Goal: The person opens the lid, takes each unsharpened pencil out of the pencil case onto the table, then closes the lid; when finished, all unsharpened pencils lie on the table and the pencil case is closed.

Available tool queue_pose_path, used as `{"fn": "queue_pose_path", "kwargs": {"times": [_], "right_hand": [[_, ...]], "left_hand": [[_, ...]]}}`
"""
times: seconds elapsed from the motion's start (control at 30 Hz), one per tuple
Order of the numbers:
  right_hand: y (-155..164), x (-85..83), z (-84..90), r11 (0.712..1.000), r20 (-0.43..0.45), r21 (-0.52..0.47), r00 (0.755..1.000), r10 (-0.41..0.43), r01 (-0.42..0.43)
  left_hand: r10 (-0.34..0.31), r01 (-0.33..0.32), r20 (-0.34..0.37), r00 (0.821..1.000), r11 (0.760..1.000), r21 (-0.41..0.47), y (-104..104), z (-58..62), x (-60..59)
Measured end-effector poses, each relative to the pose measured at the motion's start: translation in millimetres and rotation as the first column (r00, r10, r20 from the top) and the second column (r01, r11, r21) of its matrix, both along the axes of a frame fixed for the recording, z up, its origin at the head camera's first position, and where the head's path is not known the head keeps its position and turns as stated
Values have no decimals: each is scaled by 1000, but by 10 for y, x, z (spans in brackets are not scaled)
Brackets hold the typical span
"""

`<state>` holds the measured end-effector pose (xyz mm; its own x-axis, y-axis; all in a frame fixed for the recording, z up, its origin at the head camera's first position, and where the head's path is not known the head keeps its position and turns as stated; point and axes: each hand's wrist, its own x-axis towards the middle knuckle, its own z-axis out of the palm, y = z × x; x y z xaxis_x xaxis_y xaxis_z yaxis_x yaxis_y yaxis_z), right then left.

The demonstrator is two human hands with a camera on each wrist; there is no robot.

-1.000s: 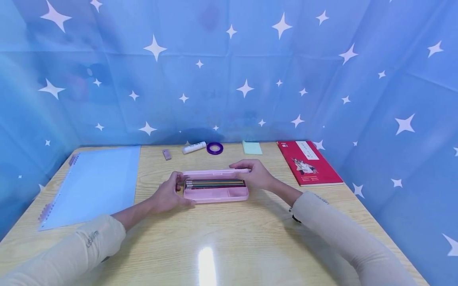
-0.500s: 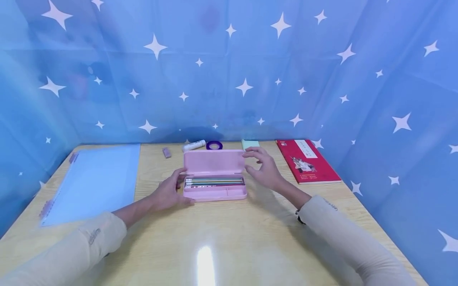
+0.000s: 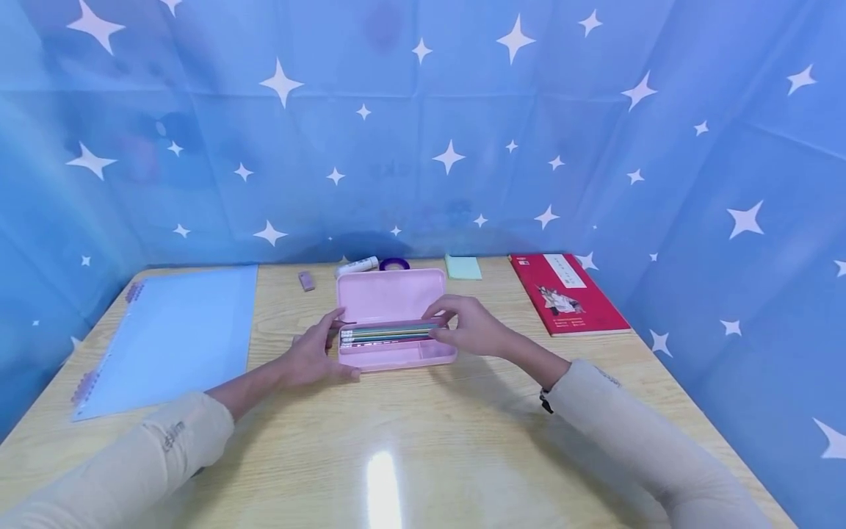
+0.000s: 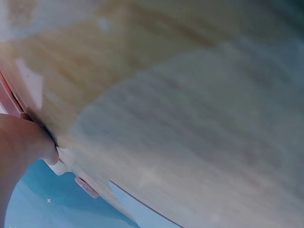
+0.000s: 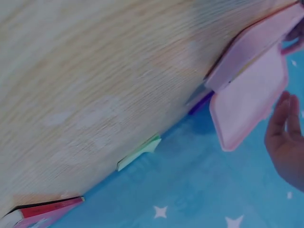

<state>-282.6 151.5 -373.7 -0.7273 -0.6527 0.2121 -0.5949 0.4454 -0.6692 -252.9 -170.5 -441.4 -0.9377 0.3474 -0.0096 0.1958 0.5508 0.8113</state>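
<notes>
Pencil case (image 3: 390,310) on wooden table (image 3: 463,433), starry curtain (image 3: 390,136) behind; left hand (image 3: 311,358) grips case, right hand (image 3: 471,328) fingers parted.

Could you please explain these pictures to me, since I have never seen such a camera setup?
There is no machine here: a person works with bare hands. The wide picture comes from a camera worn on the head, the two slanted ones from cameras on the wrists. On the table sits an open pink pencil case holding pencils. The left hand grips its left end. The right hand is at the pencils' right ends; whether it pinches any is unclear. Nearby lie a blue pad, small purple block, white tube, purple ring, green notes and red book.
</notes>
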Motion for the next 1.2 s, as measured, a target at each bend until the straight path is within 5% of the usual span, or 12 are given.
{"fn": "queue_pose_path", "kwargs": {"times": [0.57,1.2], "right_hand": [[-91,-279,-140,987,66,158,998,-13,2],[-206,-385,-274,960,23,280,1000,-15,8]], "left_hand": [[-33,32,42,999,999,32,-75,29,1],[-56,52,77,995,997,53,-84,46,-18]]}}
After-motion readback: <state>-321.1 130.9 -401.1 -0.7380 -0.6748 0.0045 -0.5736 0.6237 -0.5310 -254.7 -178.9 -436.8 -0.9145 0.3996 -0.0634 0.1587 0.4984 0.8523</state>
